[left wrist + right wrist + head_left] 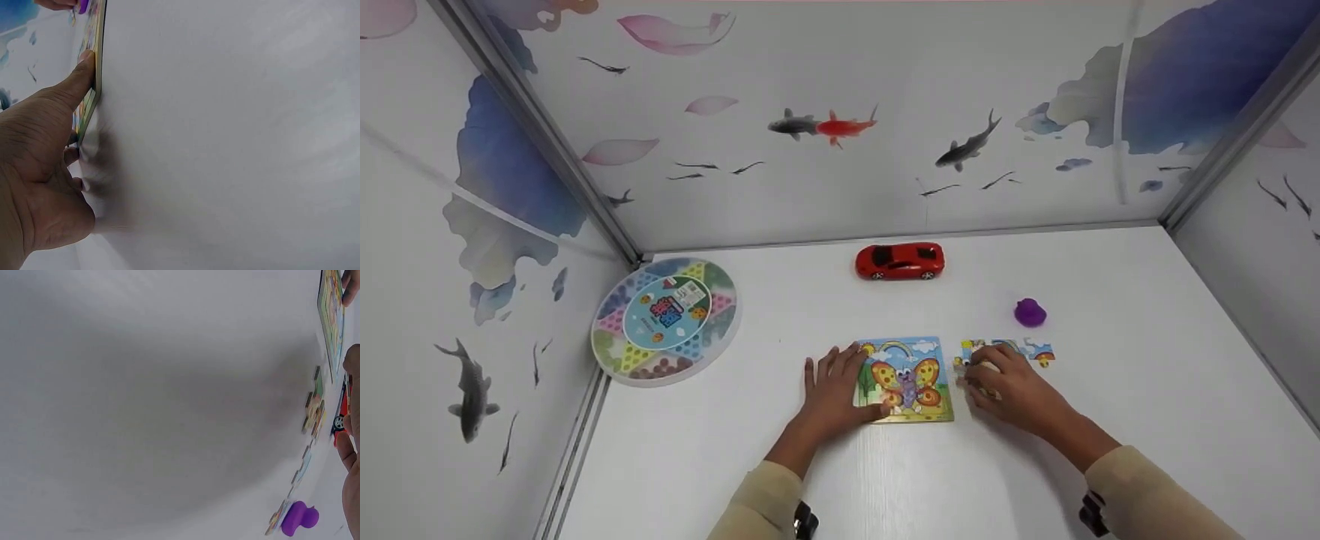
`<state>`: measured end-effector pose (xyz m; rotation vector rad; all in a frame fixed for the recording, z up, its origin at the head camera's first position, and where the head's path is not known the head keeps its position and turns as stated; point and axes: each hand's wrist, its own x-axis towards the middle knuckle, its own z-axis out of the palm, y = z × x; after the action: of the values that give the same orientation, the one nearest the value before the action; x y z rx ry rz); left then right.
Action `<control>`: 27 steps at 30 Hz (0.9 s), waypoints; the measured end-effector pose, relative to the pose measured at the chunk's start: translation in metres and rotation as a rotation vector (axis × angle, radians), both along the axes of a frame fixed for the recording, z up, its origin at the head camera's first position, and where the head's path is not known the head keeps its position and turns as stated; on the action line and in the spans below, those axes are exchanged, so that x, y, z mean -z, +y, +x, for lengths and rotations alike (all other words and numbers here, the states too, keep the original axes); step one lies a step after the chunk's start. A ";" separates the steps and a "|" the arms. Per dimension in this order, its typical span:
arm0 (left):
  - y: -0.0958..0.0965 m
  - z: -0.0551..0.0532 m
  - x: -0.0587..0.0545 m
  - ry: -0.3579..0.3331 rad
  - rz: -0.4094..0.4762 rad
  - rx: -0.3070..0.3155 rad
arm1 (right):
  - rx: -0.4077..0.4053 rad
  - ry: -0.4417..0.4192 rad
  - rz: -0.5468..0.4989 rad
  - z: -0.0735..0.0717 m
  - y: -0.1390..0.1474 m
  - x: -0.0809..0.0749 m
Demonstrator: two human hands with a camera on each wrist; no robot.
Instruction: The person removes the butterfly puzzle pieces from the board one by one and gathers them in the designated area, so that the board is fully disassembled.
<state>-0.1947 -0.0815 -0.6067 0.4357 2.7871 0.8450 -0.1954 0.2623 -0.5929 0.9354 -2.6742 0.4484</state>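
Observation:
In the head view, a square butterfly puzzle [909, 386] lies flat on the white table. My left hand [831, 394] rests at its left side with fingers spread, the thumb lying over the front edge. The left wrist view shows that thumb pressing the puzzle's [90, 104] top face. To the right, my right hand [1014, 390] hovers over loose jigsaw pieces [1041, 351] with curled fingers. A thin edge of a piece [348, 391] shows between its thumb and fingers in the right wrist view. Its picture is hidden.
Behind the pieces sits a small purple toy [1030, 313]. A red toy car [900, 262] stands near the back wall. At the left lies a round Chinese checkers box [666, 322]. Printed panels border the table [780, 300] at the back and sides.

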 end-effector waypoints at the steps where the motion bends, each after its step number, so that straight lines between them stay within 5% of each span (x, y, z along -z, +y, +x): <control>1: 0.000 0.000 0.000 -0.001 -0.001 -0.001 | 0.005 0.000 -0.003 0.001 0.005 0.001; 17: -0.001 0.000 -0.003 -0.018 0.005 -0.003 | 0.163 -0.135 0.023 0.016 0.051 0.006; 27: -0.001 0.001 -0.002 -0.026 0.017 0.007 | 0.097 0.000 0.072 0.018 0.063 0.011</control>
<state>-0.1939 -0.0827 -0.6046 0.4341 2.7555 0.8669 -0.1770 0.3249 -0.6042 0.8202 -2.7380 0.3334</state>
